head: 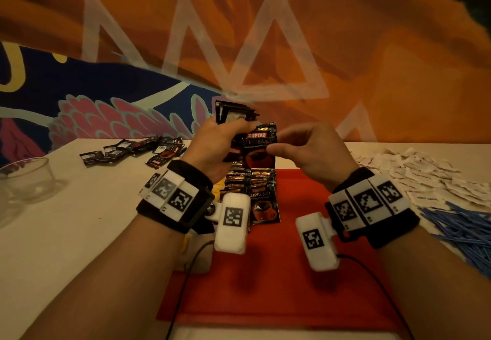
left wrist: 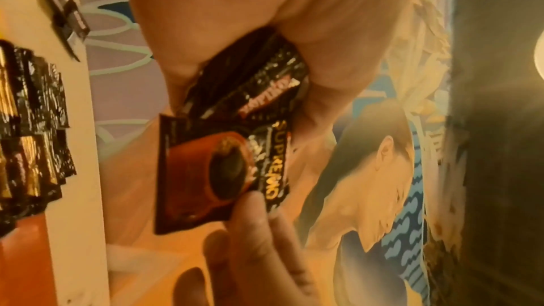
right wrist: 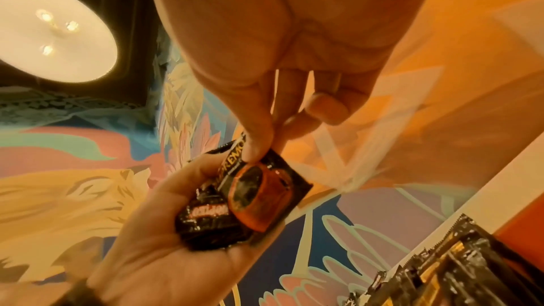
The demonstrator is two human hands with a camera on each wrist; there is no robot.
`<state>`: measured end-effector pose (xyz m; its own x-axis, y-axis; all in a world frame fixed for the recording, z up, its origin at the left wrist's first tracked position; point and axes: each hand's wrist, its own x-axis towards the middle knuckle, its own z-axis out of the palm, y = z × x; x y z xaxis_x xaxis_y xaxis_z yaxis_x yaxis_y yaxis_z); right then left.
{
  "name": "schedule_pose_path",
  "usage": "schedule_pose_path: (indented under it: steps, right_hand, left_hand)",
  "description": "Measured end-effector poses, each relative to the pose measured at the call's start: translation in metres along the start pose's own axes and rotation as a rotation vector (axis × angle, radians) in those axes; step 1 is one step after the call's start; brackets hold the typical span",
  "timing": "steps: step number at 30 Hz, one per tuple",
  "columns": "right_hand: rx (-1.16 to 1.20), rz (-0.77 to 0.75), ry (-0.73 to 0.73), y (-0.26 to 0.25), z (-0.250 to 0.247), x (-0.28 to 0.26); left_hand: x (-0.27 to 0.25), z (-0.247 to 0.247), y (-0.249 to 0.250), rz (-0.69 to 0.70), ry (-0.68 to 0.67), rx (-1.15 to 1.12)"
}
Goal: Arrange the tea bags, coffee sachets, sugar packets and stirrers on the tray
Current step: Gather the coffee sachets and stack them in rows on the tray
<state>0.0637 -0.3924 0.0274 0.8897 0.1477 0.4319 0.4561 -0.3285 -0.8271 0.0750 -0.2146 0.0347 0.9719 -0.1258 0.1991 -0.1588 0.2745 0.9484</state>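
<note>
slippage is the likeliest trouble: the left hand [head: 220,148] clamps a loose bundle of coffee sachets [head: 235,112] above the far end of the red tray [head: 279,281], while the right hand [head: 305,148] pinches one front sachet [head: 259,145] between thumb and fingertip at its edge. judging from the foil's gloss, a pull on that one could drag its neighbours out and scatter them over the overlapped row of sachets [head: 253,190] already lying on the tray's far left part. a careless drop may also knock that row crooked.

more sachets [head: 132,149] lie scattered on the table [head: 79,233] at far left, well apart from the tray. white sugar packets [head: 414,172] spread across the far right, and blue stirrers [head: 462,228] lie heaped just near of them; neither is on the tray yet. no tea bags can be made out for sure. a clear glass bowl [head: 26,177] stands at the left edge.

the tabletop is pale and smooth. behind it hangs a mural in orange, navy and pink, and the right wrist view shows a round ceiling lamp [right wrist: 56,29] giving warm, dim light.
</note>
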Motion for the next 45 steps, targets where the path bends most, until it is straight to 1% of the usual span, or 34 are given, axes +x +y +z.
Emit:
schedule_pose_path:
  steps: [2,3,6,10,12,14,17,23,28,36,40,42,45]
  right_hand:
    - [-0.03,0.019,-0.036,0.002,0.001,-0.001]
    - [-0.034,0.048,-0.057,0.003,0.0,-0.001]
    - [-0.04,0.215,-0.161,0.007,-0.003,-0.003]
    - [-0.247,0.448,-0.315,0.018,-0.003,-0.008]
    - [-0.312,0.527,-0.348,0.021,0.001,-0.011]
    - [-0.317,0.596,-0.356,0.023,0.004,-0.013]
    - [-0.319,0.654,-0.357,0.022,0.01,-0.016]
    - [-0.343,0.695,-0.357,0.021,0.018,-0.014]
    - [-0.34,0.695,-0.358,0.025,0.021,-0.014]
    - [-0.205,0.718,-0.321,0.027,0.018,-0.017]
    - [-0.266,0.644,-0.321,0.025,0.012,-0.015]
    - [-0.26,0.599,-0.315,0.024,0.01,-0.013]
    - [-0.218,0.502,-0.245,0.02,0.008,-0.008]
  left_hand:
    - [-0.001,-0.003,0.005,-0.115,-0.051,-0.02]
    - [-0.001,-0.004,0.007,-0.146,-0.054,-0.022]
    - [0.0,-0.012,0.017,-0.137,0.033,-0.061]
    - [0.002,-0.027,0.03,-0.174,0.053,-0.24]
    - [0.001,-0.033,0.034,-0.179,0.055,-0.299]
    - [0.001,-0.035,0.036,-0.173,0.049,-0.334]
    - [0.0,-0.037,0.037,-0.166,0.041,-0.357]
    - [0.0,-0.04,0.039,-0.163,0.027,-0.371]
    - [0.0,-0.039,0.039,-0.171,0.028,-0.351]
    - [0.001,-0.038,0.032,-0.218,0.02,-0.323]
    - [0.0,-0.034,0.027,-0.237,0.028,-0.328]
    - [-0.001,-0.03,0.025,-0.238,0.026,-0.336]
    - [-0.001,-0.021,0.023,-0.22,0.022,-0.34]
